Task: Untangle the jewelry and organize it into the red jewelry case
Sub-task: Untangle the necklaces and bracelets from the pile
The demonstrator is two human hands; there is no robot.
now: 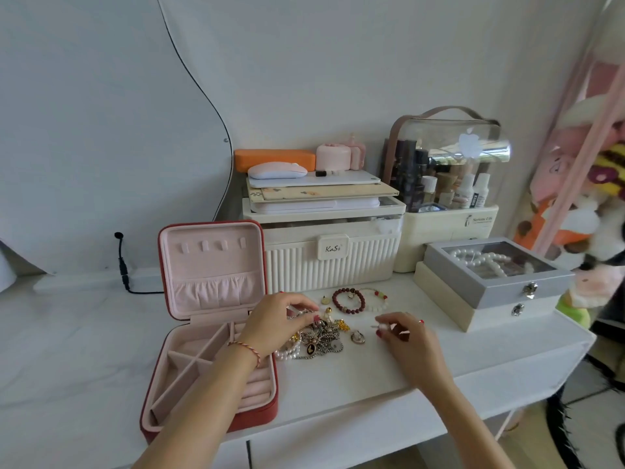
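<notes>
The red jewelry case (260, 412) lies open on the white desk at the left, its pink lid upright and its pink compartments bare. To its right sits a tangled pile of jewelry (321, 338): chains, pendants, gold charms and a pearl strand (287, 352). My left hand (275, 321) reaches across the case's corner and pinches a chain at the top of the pile. My right hand (404, 333) hovers just right of the pile and pinches a small pale piece. A dark red bead bracelet (348, 300) and a white bead bracelet (377, 299) lie apart behind the pile.
A cream ribbed storage box (331, 262) stands right behind the jewelry. A grey glass-lidded box (497, 277) with pearls sits on a cream box at the right. A clear-domed cosmetics organizer (446, 184) stands behind it. The desk's front edge runs near my forearms. Plush toys hang at the far right.
</notes>
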